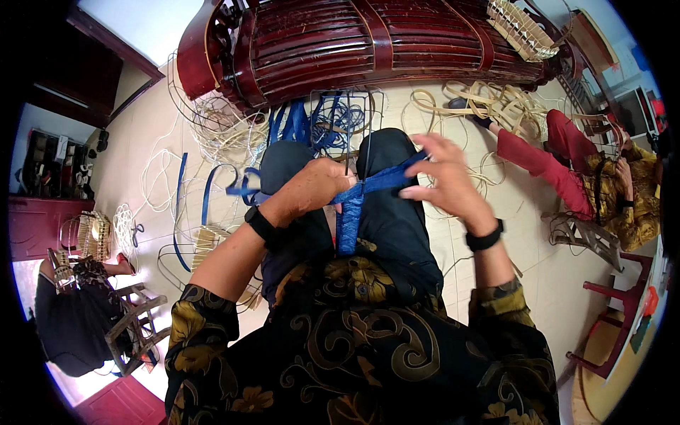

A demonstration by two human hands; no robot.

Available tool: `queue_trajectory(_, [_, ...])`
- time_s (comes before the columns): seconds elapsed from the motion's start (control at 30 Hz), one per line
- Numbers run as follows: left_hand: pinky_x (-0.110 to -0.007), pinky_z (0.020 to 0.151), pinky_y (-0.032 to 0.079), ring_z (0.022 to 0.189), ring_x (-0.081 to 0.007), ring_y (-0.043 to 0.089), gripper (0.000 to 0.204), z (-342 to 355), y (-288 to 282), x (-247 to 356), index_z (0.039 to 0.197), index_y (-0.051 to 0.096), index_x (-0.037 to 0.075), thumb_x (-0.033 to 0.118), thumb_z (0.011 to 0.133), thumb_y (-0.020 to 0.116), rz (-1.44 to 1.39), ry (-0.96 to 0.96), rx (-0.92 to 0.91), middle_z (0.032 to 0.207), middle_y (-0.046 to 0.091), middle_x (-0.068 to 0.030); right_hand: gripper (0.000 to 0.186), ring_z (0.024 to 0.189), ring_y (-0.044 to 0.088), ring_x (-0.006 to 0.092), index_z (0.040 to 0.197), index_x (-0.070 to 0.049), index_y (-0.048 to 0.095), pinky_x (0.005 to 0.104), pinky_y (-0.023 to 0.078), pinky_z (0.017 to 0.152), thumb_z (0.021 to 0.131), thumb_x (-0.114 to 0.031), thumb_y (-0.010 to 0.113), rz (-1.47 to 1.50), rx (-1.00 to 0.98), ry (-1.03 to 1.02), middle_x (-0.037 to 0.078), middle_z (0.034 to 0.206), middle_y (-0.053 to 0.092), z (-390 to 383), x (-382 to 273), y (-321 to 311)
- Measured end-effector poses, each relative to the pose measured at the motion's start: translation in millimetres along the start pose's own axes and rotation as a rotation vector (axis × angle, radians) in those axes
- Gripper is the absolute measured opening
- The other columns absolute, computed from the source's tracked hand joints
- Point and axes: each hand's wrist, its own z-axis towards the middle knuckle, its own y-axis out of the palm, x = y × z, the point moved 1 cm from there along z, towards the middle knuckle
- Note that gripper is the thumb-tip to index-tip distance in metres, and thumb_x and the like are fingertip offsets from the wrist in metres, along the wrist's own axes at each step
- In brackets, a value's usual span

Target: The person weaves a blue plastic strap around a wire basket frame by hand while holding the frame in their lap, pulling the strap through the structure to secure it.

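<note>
My left hand (320, 185) grips a dark metal wire frame (347, 160) between my knees, at a section bound with blue plastic strip (348, 223). A flat length of that strip (386, 177) stretches from the bound part up to the right, where my right hand (443, 180) holds it in curled, slightly blurred fingers, the thumb standing apart. The rest of the frame extends forward over the floor, partly hidden by my legs and hands.
Tangled blue strips (333, 120) and cream cane (482, 99) lie before a red wooden bench (368, 49). A co-worker (595, 184) sits at right with wire work; another person (74, 319) sits at left near a woven basket (95, 234). A red stool (616, 297) stands at right.
</note>
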Motion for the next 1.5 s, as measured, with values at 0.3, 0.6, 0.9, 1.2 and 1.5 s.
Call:
queue_trajectory(0.3, [-0.036,0.062,0.052,0.064,-0.0278,0.066,0.033,-7,-4,7,0.075,0.062,-0.003,0.021,0.094,0.051,-0.116,-0.024,0.003,0.068,0.064,-0.0151,0.043,0.118,0.049,0.0317,0.093,-0.01,0.062,0.0448,0.035,0.1,0.06,-0.023,0.087,0.059,0.094,0.058,0.01,0.121,0.056,14,-22,27])
queue_trajectory(0.6, [-0.034,0.062,0.049,0.06,-0.0212,0.062,0.034,-6,-2,7,0.075,0.063,-0.004,0.023,0.093,0.053,-0.165,-0.058,0.026,0.068,0.064,-0.0123,0.024,0.122,0.048,0.0323,0.081,-0.007,0.064,0.0461,0.034,0.101,0.072,-0.024,0.079,0.131,0.105,-0.068,0.009,0.125,0.057,19,-41,44])
queue_trajectory(0.9, [-0.034,0.06,0.049,0.063,-0.0215,0.064,0.034,-5,-7,-4,0.075,0.065,-0.002,0.025,0.093,0.054,-0.266,-0.22,0.018,0.068,0.064,-0.0122,0.016,0.115,0.057,0.0321,0.087,-0.01,0.074,0.045,0.045,0.095,0.072,-0.017,0.074,-0.647,0.191,0.646,0.01,0.12,0.065,-166,168,-67])
queue_trajectory(1.2, [-0.033,0.058,0.051,0.06,-0.022,0.064,0.033,-2,-2,10,0.077,0.065,-0.002,0.022,0.095,0.053,0.032,0.02,0.014,0.068,0.065,-0.0116,0.026,0.125,0.049,0.0353,0.088,-0.012,0.075,0.0458,0.036,0.105,0.068,-0.027,0.083,0.061,0.234,0.095,0.015,0.132,0.057,-25,38,1])
queue_trajectory(1.5, [-0.027,0.074,0.046,0.075,-0.0078,0.052,0.028,-10,-4,3,0.096,0.069,-0.001,0.023,0.099,0.055,-0.195,-0.302,-0.024,0.078,0.064,0.0,0.016,0.124,0.047,0.0313,0.081,-0.012,0.07,0.0465,0.033,0.104,0.074,-0.024,0.078,0.131,0.162,-0.062,0.007,0.129,0.058,-8,11,26])
